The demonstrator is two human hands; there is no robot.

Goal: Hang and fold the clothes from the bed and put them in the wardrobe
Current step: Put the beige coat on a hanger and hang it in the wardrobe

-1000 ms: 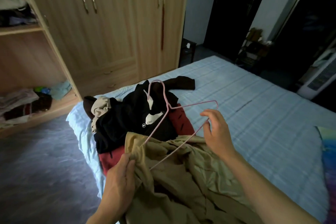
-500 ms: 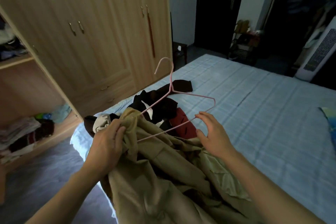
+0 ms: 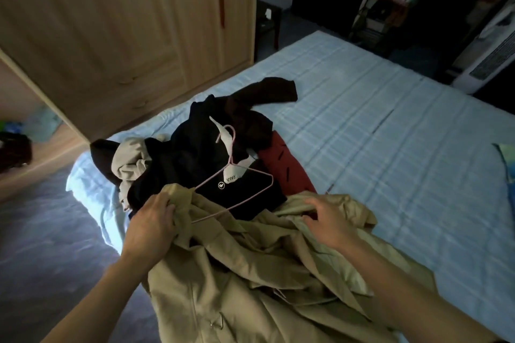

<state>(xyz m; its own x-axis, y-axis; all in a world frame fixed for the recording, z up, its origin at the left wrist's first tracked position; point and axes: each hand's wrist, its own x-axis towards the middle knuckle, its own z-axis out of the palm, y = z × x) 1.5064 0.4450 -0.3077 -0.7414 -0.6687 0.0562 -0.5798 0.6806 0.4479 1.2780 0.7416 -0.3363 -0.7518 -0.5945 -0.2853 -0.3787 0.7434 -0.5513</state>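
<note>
since half a second ago the right hand [image 3: 328, 221] has let go of the pink hanger [image 3: 237, 172] and dropped to the tan coat [image 3: 250, 273], while the hanger has tipped down from mid-air to lie over the clothes.

head view: the left hand [image 3: 152, 227] has its grip clenched on a bunched fold of the tan coat at the coat's far left edge, right where the hanger's left end disappears into the cloth. the right hand's grip is released, fingers loosely spread and resting on the coat's upper folds to the right, holding nothing. the pink hanger lies tilted, its hook pointing far, its wire triangle resting on a black garment [image 3: 195, 164] with a white printed patch. that black garment sits in a pile near the bed's left corner, together with a beige piece [image 3: 131, 161] on its left, a dark brown piece [image 3: 267, 92] stretched out toward the far side, and a red piece [image 3: 284, 164] just to its right. the tan coat spreads from the pile toward the near edge of the frame, over the pale blue checked bed [image 3: 390, 133]. the wooden wardrobe [image 3: 125, 22] stands at far left with its doors shut, and an open shelf section sits further left with clothes inside. a white appliance [image 3: 490, 56] stands at far right.
</note>
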